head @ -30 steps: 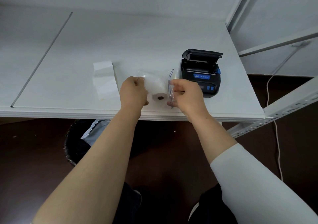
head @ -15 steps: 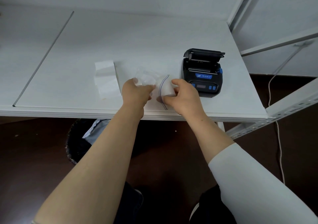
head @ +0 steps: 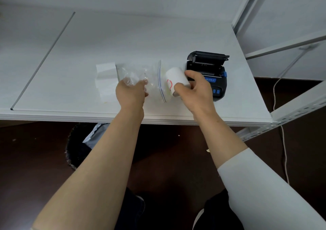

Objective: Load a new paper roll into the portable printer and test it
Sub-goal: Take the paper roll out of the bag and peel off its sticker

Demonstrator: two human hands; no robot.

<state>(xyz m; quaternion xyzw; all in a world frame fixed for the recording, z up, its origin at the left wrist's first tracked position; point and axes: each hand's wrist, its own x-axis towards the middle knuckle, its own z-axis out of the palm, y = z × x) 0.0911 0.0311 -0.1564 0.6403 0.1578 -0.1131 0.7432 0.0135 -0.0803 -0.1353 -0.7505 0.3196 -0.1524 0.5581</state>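
A white paper roll [head: 175, 77] with a red mark near its end is held in my right hand [head: 195, 92], just outside the mouth of a clear zip bag [head: 150, 78]. The bag lies on the white table [head: 123, 41], and my left hand [head: 131, 93] pinches its crumpled closed end. The black portable printer [head: 214, 71] with blue buttons stands right of my right hand, its lid raised and its paper bay showing. My fingers hide part of the printer's front.
A strip of white paper [head: 105, 78] lies left of the bag. A white shelf frame [head: 291, 109] rises at the right with a cable [head: 282, 141] hanging beside it. A dark bin [head: 77, 146] sits on the floor under the table edge.
My right hand has drawn the paper roll out of the zip bag and moved it right, toward the printer. My left hand stays gripping the bag.
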